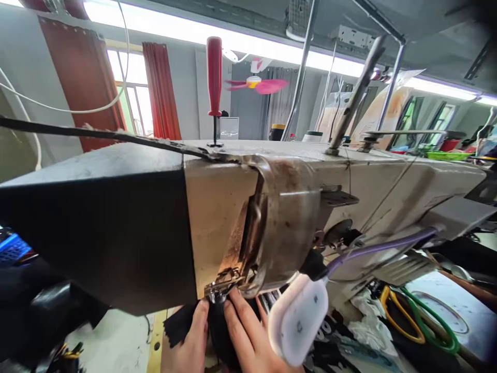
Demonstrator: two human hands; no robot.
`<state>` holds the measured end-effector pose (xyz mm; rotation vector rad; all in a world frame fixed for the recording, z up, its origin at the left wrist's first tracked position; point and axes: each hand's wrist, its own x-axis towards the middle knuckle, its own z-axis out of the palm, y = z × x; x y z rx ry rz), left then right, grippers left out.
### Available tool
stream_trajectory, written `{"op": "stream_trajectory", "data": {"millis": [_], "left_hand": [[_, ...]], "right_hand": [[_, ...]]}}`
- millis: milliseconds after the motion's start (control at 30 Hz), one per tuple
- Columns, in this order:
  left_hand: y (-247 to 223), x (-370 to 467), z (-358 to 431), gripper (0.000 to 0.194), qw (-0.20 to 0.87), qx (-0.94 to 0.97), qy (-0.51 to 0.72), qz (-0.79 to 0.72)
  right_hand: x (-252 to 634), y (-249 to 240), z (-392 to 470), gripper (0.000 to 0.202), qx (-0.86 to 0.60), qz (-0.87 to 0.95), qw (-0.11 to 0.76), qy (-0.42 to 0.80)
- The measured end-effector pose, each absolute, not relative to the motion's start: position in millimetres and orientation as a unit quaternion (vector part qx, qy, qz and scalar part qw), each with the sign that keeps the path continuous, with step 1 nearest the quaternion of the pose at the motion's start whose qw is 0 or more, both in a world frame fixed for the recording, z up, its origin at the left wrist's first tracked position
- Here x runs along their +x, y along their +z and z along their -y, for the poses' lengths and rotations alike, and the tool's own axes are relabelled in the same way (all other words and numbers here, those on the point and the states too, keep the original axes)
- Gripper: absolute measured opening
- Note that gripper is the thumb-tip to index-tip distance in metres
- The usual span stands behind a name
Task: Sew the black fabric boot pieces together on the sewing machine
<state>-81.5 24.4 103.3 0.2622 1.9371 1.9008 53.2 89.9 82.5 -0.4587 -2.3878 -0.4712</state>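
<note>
A sewing machine [225,202] spans the view, its presser foot and needle area [219,291] low in the middle. Black fabric [220,334] lies under the foot, with a jagged-edged piece [179,325] sticking out at the left. My left hand [190,339] is closed on the fabric, its thumb up beside the foot. To the right of the foot, my right hand [248,331] rests with fingers stretched out on the fabric, fingertips close to the metal parts. The undersides of both hands are hidden.
A lit white lamp [298,318] hangs by my right hand. A red-handled screwdriver [215,77] stands upright on the machine. Yellow-handled scissors [402,316] and green-handled scissors [435,331] lie at the right. A blue basket [13,247] is at the far left.
</note>
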Motion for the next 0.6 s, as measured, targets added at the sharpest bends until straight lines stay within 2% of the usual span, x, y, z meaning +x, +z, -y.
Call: {"op": "stream_trajectory", "data": {"millis": [133,267,500,600], "left_hand": [[105.6,-81.2,-23.6,0.038,0.265,0.060,0.713,-0.647],[103.2,-85.5,-19.6,0.041,0.295,0.119,0.728,-0.607],[124.7,-100.8,-20.7,0.035,0.353,0.099,0.727,-0.581],[129.0,-102.0,-22.9,0.029,0.336,0.086,0.745,-0.570]], "right_hand": [[53.8,78.6,-98.1,0.066,-0.186,0.915,0.326,-0.148],[54.3,78.7,-118.4,0.064,-0.150,0.935,0.310,-0.082],[55.1,78.1,-151.9,0.060,-0.107,0.949,0.296,-0.025],[49.1,77.7,-162.2,0.047,-0.080,0.954,0.288,0.005]]}}
